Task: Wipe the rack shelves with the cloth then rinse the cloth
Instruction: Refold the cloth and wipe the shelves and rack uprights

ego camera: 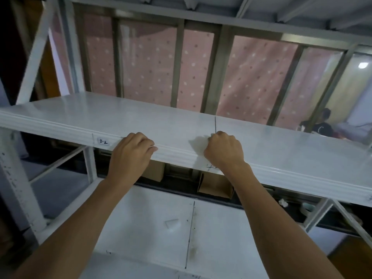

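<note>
A white metal rack fills the view. Its middle shelf (141,115) runs from left to right at chest height. My left hand (131,153) is curled over that shelf's front lip, next to a small label (103,141). My right hand (224,151) is closed in a fist on the shelf top near the front edge, by a seam in the panel. A pale white cloth (198,144) shows at the left of the fist, pressed onto the shelf; most of it is hidden under the hand. The lower shelf (153,248) lies beneath my forearms.
A small white object (172,223) lies on the lower shelf. Cardboard boxes (216,187) stand behind the rack. A pink dotted curtain (153,65) hangs behind window bars. A person (324,126) sits far right. The rack's upright post (14,178) is at left.
</note>
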`<state>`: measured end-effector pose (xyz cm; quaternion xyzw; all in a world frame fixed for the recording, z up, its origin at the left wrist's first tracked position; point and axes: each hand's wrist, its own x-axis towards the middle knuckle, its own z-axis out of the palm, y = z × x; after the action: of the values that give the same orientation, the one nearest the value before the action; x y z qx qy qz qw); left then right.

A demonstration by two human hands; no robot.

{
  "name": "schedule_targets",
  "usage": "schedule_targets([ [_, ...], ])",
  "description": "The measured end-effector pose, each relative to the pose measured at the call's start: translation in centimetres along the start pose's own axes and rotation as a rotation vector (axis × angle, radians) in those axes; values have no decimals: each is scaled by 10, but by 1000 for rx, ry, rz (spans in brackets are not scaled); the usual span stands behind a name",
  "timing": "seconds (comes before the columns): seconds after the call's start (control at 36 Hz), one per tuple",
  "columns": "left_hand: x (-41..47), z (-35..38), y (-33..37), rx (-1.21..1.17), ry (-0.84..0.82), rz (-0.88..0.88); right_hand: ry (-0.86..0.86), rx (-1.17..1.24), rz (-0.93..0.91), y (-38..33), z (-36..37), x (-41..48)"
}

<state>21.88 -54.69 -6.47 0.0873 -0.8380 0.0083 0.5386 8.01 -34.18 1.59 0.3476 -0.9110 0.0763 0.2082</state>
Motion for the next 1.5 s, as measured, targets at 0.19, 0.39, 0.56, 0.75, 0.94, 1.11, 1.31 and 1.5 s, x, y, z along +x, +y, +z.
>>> schedule_targets([
  [0.19,-3,-15,-54,-50,9,21,26,86,-42,-65,16,24],
  [0.39,6,-35,-121,33,74,137,22,135,-142,-147,33,54],
  [0.56,14,-51,-186,41,2,159,-18,149,-215,-219,36,78],
  [0.75,4,-70,-261,126,-160,159,-22,173,-251,-285,45,100],
  [0.94,-9,-92,-313,321,-92,307,0,190,-275,-330,50,113],
  [1.11,-24,-102,-357,411,-23,296,0,206,-285,-366,53,120],
  [1.31,-29,-110,-401,271,69,140,25,241,-296,-419,60,132],
  [1.5,-34,-130,-453,251,96,105,50,239,-313,-489,68,148],
])
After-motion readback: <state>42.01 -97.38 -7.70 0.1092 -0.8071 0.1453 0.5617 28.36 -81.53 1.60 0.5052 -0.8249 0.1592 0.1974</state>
